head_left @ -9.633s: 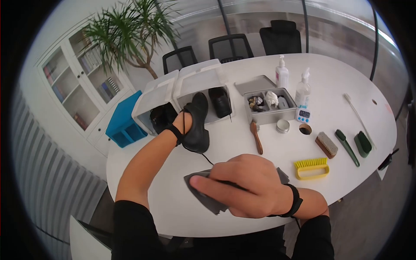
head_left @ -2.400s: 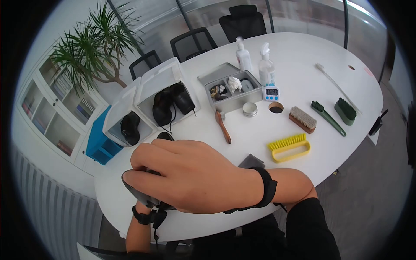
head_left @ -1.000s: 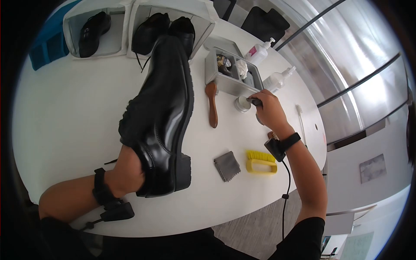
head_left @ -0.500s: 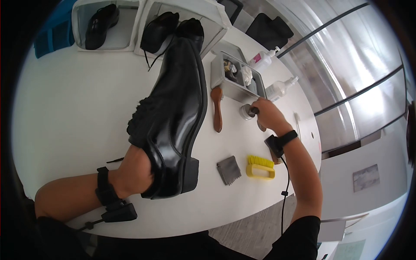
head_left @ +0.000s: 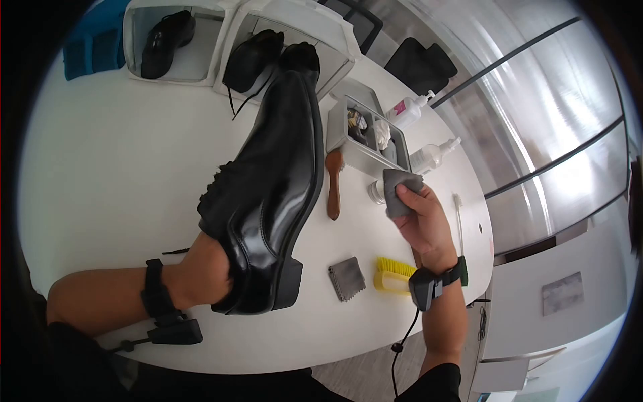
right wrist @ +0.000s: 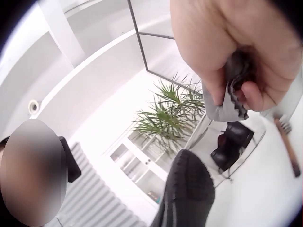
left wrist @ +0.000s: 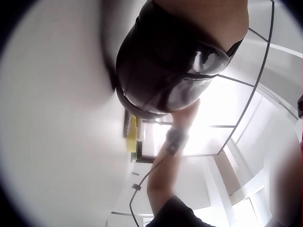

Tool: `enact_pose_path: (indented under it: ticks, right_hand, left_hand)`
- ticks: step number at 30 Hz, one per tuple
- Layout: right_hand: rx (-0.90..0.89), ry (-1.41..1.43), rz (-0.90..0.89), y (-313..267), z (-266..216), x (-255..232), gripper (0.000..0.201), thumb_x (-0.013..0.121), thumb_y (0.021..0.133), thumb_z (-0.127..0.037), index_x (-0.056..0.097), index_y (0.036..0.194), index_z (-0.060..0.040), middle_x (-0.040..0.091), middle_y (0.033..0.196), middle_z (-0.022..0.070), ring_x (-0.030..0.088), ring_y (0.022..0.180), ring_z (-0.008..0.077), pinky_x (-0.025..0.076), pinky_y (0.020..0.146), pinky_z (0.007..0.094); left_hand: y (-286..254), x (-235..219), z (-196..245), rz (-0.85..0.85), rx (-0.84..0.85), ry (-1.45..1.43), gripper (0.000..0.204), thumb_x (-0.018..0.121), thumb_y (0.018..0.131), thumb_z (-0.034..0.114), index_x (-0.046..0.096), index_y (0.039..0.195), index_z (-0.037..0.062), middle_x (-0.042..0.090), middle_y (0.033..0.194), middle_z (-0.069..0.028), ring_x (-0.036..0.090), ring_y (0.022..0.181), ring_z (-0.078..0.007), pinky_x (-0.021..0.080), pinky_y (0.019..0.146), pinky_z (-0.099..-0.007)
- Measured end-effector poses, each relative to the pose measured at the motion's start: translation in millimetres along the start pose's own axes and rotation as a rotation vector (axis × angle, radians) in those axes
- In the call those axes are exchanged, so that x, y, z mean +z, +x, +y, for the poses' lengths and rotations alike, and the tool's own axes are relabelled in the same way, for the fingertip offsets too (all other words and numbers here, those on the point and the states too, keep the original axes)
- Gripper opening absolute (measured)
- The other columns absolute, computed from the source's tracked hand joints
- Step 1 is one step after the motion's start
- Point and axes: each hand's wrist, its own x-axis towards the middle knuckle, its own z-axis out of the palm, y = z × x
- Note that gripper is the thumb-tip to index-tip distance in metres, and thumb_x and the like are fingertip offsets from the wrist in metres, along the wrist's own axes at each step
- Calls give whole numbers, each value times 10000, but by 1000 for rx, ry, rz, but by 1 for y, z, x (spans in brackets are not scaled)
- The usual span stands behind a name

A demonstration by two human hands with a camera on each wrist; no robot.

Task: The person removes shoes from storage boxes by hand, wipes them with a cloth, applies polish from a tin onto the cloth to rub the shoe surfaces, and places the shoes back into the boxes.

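A glossy black lace-up dress shoe (head_left: 281, 154) is raised over the table, toe pointing away and sole turned to the right. My left hand (head_left: 206, 271) reaches into its opening; the fingers are hidden inside. To the right, my right hand (head_left: 429, 224) pinches a folded grey cloth (head_left: 400, 190) between thumb and fingers, its palm side turned up. Partly behind that cloth stands a small round metal tin (head_left: 376, 193). In the right wrist view the cloth's zigzag edge (right wrist: 232, 101) sticks out below the curled fingers.
Another grey cloth (head_left: 347, 279) lies near a yellow brush (head_left: 392, 280). A wooden-handled brush (head_left: 333, 187) lies before a metal box (head_left: 362, 151). Two bottles (head_left: 410, 112) stand behind. Clear-fronted bins (head_left: 218, 47) with black shoes line the back, beside a blue holder (head_left: 94, 53).
My right hand was at the tin, knuckles up; it has since drawn back and turned over with the cloth. The shoe on my left hand keeps nearly the same place.
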Motion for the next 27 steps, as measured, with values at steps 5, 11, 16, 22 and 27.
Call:
enact_pose_path:
  ticks: [5, 11, 16, 22, 27]
  right_hand:
    - [22, 150, -163, 2, 9, 35, 276, 627, 991, -95, 630, 1255, -12, 688, 1051, 66, 607, 787, 96, 485, 648, 236]
    - [-56, 334, -265, 4, -8, 65, 289, 631, 983, -87, 617, 1258, -2, 683, 1030, 74, 596, 777, 105, 471, 633, 243]
    - [-487, -140, -89, -9, -13, 95, 241, 653, 974, -56, 670, 1205, 10, 714, 1072, 79, 669, 931, 142, 516, 832, 252]
    - [-981, -837, 1, -9, -8, 105, 247, 663, 887, 64, 717, 1113, -19, 668, 1024, 81, 623, 931, 175, 480, 854, 279]
    - [-978, -825, -11, -10, -8, 108, 275, 641, 864, 89, 717, 1107, -15, 671, 1027, 86, 624, 933, 192, 482, 856, 287]
  left_hand:
    - [-2, 2, -3, 13, 88, -18, 627, 728, 935, 83, 406, 1465, -7, 565, 1359, -144, 619, 1178, -223, 533, 1043, -369]
    - [-1, 2, 3, 41, 143, 54, 603, 749, 912, 70, 455, 1433, -10, 585, 1339, -140, 619, 1179, -237, 537, 1020, -382]
    - [-1, 5, -3, 13, 112, -37, 576, 735, 882, 196, 548, 1386, -10, 448, 1484, -263, 399, 1384, -461, 327, 1162, -536]
    - [-1, 3, -4, -4, 182, 119, 571, 702, 900, 186, 526, 1402, -23, 428, 1504, -264, 381, 1403, -459, 309, 1178, -534]
    - [2, 8, 2, 53, 98, 9, 715, 776, 880, 80, 392, 1472, -32, 566, 1362, -167, 595, 1204, -274, 499, 1032, -397]
